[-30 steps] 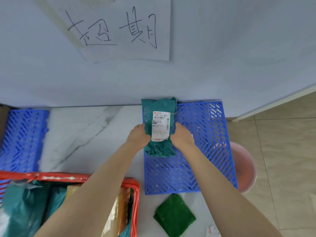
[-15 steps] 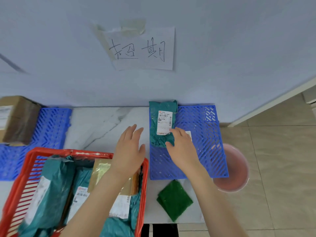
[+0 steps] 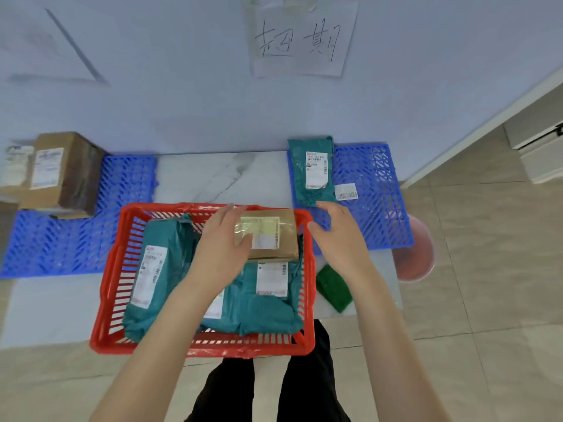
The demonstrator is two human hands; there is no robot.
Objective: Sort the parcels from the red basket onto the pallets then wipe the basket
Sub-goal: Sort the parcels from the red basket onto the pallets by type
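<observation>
Red plastic is making up the basket [image 3: 107, 287], which is sitting on the white marble table [image 3: 213, 178] between two blue pallets. Teal parcel bags [image 3: 158, 269] with white labels are lying inside it. A small brown box [image 3: 285, 242] is lying on top of them at the far right corner of the basket.

The left hand [image 3: 222, 248] is reaching into the basket and touching the left end of the small brown box. Its fingers are nearly straight and close together along the box's edge, and its thumb is lying on the shiny label. The right hand [image 3: 338, 236] is hanging in the air over the basket's right rim, just beside the box. Its fingers are apart and a little bent, and it is holding nothing.

One teal parcel [image 3: 313, 169] is lying on the far left part of the right pallet [image 3: 377, 214], with its top end touching the wall. A loose barcode sticker [image 3: 345, 191] is lying just beside it. A big cardboard box [image 3: 64, 175] is sitting on the far end of the left pallet [image 3: 61, 248].

A green cloth [image 3: 333, 289] is lying on the table just right of the basket. A pink basin [image 3: 416, 257] is peeking out from under the right pallet. A paper sign [image 3: 304, 41] with handwriting is hanging on the wall above.
</observation>
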